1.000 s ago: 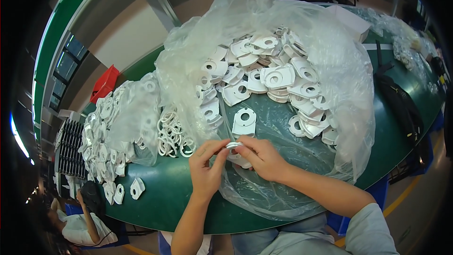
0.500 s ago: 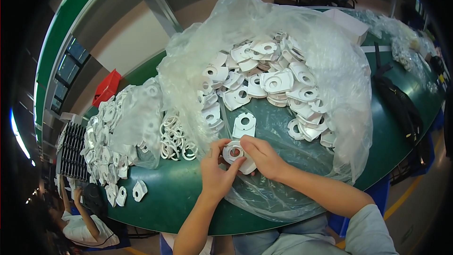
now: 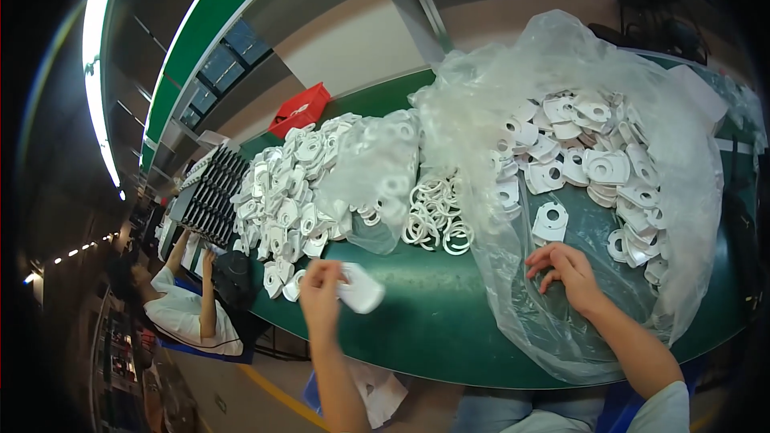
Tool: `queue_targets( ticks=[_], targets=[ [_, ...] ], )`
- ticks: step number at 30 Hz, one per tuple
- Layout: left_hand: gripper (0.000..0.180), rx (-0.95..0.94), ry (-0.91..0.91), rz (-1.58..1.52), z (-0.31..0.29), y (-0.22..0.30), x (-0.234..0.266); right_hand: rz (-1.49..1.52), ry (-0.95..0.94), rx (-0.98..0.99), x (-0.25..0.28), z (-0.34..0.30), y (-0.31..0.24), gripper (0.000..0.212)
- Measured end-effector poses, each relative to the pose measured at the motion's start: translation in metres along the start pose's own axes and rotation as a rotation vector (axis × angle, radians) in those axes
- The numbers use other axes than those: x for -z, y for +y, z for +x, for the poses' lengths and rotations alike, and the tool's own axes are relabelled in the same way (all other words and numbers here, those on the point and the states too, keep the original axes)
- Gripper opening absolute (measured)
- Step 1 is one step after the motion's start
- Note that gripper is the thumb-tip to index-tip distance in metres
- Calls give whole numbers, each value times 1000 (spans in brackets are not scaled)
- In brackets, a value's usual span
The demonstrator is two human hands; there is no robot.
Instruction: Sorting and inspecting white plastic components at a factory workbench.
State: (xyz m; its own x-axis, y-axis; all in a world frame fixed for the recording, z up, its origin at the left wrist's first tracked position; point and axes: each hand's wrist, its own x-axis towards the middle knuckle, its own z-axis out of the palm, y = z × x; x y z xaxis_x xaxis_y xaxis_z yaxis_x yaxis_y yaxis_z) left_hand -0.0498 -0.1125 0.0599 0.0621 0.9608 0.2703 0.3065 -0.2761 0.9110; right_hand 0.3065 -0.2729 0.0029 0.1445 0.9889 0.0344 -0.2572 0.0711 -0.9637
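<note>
A white plate (image 3: 364,290) is held left of centre in the lower half of the frame; its left end is pinched between the thumb and fingers of the left hand (image 3: 322,293), and its rounded end is pointed to the lower right, above the green counter (image 3: 425,301). The fingers of the right hand (image 3: 568,274), right of centre, are loosely spread and bent — whether the clear plastic bag (image 3: 682,144) beneath is touched cannot be told. Just above that hand, a single holed plate (image 3: 550,223) is laid on the plastic, and more plates (image 3: 605,167) are piled inside the bag at the upper right. White rings (image 3: 435,212) are heaped near the centre, beside a large pile of white parts (image 3: 282,184) on the left. Behind that pile a red bin (image 3: 301,108) is placed, while a black slotted rack (image 3: 212,196) is seen farther left, near a seated co-worker (image 3: 188,309)
</note>
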Motion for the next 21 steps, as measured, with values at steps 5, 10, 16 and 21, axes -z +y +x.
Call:
queue_targets(
  ticks=[5,10,16,21],
  targets=[
    [20,-86,235,319,124,-76,104,-81,2,-5,-2,1,-1,35],
    [41,85,436,100,181,-44,98,-72,-20,-1,-2,0,-2,30],
    [14,-203,44,259,131,-27,-24,-106,28,-3,8,-3,0,21],
    [20,-304,-149,782,114,-54,-54,-458,72,160,3,-2,-46,15]
  ],
)
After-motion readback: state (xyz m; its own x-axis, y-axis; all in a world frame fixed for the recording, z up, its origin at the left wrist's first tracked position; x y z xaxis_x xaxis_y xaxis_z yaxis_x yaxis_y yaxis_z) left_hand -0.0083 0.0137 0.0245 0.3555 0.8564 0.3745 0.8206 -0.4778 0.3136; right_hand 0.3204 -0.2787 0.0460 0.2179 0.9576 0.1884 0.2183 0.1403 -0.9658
